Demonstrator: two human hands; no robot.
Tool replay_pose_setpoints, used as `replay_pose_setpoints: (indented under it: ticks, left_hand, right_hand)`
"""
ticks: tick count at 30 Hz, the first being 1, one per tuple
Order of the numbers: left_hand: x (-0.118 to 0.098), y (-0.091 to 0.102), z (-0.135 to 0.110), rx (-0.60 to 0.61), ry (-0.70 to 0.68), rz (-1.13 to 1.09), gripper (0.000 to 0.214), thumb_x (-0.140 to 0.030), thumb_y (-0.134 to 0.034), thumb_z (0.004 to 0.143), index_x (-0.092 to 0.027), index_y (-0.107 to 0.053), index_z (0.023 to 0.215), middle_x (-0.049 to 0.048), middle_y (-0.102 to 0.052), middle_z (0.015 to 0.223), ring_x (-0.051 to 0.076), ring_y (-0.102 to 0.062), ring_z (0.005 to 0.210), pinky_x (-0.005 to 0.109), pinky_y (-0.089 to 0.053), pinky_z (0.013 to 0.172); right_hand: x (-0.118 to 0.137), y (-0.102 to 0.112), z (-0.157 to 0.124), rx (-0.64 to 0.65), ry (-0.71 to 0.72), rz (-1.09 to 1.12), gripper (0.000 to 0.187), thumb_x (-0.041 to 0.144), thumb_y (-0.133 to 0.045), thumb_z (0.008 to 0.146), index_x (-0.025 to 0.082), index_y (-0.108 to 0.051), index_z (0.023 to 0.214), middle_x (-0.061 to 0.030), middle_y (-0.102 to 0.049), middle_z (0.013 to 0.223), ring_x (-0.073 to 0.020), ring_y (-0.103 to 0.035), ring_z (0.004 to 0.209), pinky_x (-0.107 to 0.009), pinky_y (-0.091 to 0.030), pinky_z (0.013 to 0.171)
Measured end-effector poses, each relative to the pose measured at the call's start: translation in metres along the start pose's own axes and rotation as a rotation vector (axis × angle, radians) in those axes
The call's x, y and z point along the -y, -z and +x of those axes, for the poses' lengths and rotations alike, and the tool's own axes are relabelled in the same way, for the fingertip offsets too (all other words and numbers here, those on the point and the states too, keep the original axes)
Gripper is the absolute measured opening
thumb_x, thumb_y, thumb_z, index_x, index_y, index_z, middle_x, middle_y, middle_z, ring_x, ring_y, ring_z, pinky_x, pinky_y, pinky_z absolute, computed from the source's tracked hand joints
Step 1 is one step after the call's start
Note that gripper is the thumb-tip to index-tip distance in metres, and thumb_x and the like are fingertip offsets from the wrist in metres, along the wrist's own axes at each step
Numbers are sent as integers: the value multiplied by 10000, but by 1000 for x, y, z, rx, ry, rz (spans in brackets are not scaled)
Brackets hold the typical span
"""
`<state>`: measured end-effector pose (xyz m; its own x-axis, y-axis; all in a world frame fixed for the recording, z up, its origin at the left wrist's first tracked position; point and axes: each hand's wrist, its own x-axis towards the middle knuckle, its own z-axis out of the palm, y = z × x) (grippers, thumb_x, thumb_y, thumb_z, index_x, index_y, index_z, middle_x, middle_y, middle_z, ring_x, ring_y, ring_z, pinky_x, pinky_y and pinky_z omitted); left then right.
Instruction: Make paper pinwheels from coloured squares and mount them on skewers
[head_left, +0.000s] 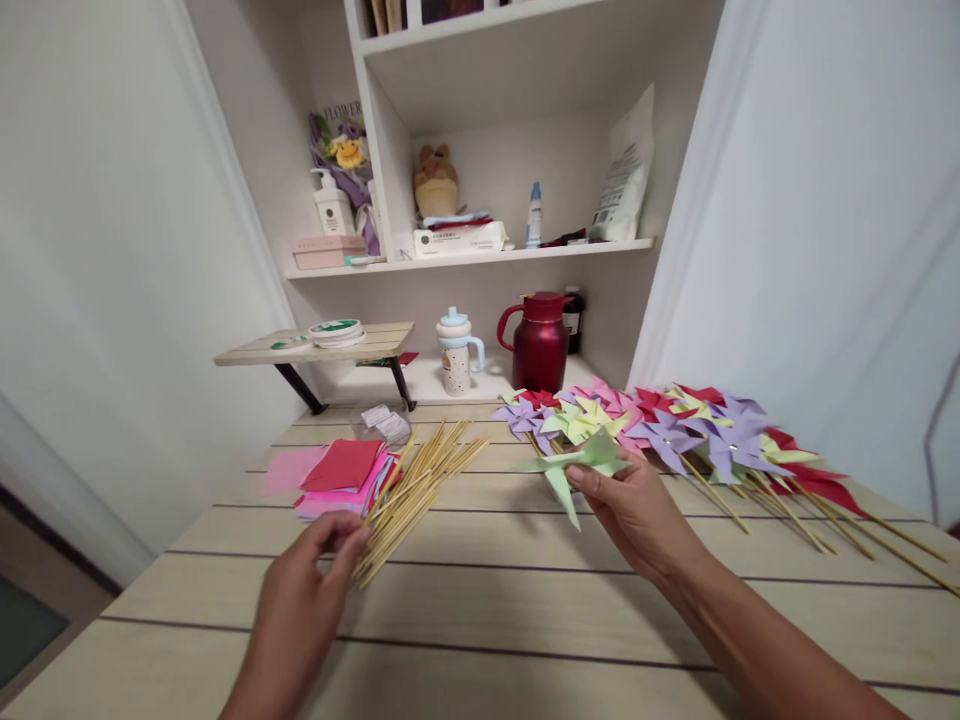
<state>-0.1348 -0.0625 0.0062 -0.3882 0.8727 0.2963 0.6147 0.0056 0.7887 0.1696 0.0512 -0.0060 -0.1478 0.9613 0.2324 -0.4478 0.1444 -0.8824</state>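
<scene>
My right hand [637,505] pinches a light green paper pinwheel head [581,467] between thumb and fingers, above the table. No stick shows on it. My left hand [311,575] is closed, its thumb and forefinger pinching at the edge of a loose pile of thin wooden sticks [420,490]; one stick runs up from the fingertips. Behind that hand lies a stack of coloured paper squares [343,467], red and pink on top. On the right, several finished pinwheels [667,437] in purple, red, pink, yellow and green lie overlapping, their sticks pointing toward me.
A small clear container [384,425] with white pieces sits behind the paper. A raised stand [375,345] bears a round tape roll [335,333]. At the back stand a spotted cup [454,365] and a red jug [541,345], under a white shelf [480,259] with bottles and boxes.
</scene>
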Motion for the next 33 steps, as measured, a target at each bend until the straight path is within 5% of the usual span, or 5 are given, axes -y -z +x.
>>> replay_pose_setpoints:
  ticks: [5, 13, 17, 23, 33]
  left_hand:
    - [-33, -55, 32, 305, 486, -1050, 124, -152, -616, 865, -141, -629, 742, 33, -644, 706, 133, -614, 671, 326, -530, 805]
    - [-45, -127, 58, 481, 513, -1202, 190, 44, -514, 806, -115, -615, 775, 23, -615, 701, 82, -581, 619, 375, -528, 919]
    - [-47, -146, 43, 579, 549, -1179, 281, 23, -513, 730, -132, -597, 949, -66, -481, 556, 52, -430, 455, 265, -536, 669]
    - [-38, -151, 33, 584, 541, -1099, 529, -97, -545, 677, -191, -494, 1195, -101, -435, 566, 31, -208, 369, 161, -117, 381]
    - [-54, -130, 24, 524, 417, -1089, 585, -215, -586, 789, -262, -410, 1345, -81, -483, 659, 39, -249, 405, 174, -129, 379]
  right_hand:
    - [6, 0, 4, -6, 33, 34, 261, 254, -854, 650, 230, -732, 879, -7, -734, 833, -175, -653, 778, -299, -508, 753]
    - [10, 17, 16, -67, 30, 109, 337, 238, -877, 609, 233, -738, 916, -22, -757, 916, -189, -678, 850, -331, -506, 830]
    - [8, 13, 13, -33, 20, 60, 293, 268, -879, 603, 229, -743, 859, -12, -741, 832, -192, -661, 788, -335, -499, 778]
    - [2, 8, 8, 46, -16, -18, 231, 261, -875, 607, 197, -695, 736, 3, -681, 734, -154, -584, 714, -287, -436, 702]
    - [-1, 5, 7, 47, -58, -67, 265, 282, -875, 576, 187, -655, 691, 10, -628, 699, -145, -520, 661, -270, -388, 643]
